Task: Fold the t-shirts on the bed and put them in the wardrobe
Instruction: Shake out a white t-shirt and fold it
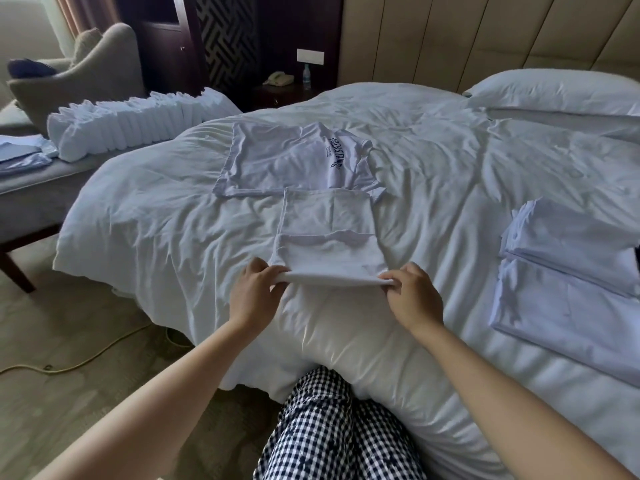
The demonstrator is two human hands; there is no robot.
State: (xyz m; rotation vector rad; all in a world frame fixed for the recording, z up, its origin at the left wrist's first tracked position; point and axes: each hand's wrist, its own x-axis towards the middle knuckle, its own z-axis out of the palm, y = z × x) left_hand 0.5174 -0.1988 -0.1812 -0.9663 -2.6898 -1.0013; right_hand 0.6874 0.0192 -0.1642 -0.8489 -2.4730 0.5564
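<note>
Nearest to us are the checked trousers, pressed against the near corner of the bed, whose white duvet carries all the work. At the right of the bed lies a stack of folded t-shirts, well apart from the hands. Further in, a printed t-shirt lies spread flat and unfolded. Just in front of it lies the plain t-shirt, already narrowed into a strip, with its far edge touching the printed one. The left hand and right hand each grip one near corner, the fingers curled over the doubled near edge and pinching it. We judge the step in hand to be the lengthwise fold away from us. Faults to guard against: if one hand leads the other, the fold lands skewed. The soft, creased duvet gives no firm backing, so layers may slide or bunch. The far edge may also drag the printed t-shirt's sleeve. We cannot confirm which piece of furniture is the wardrobe.
</note>
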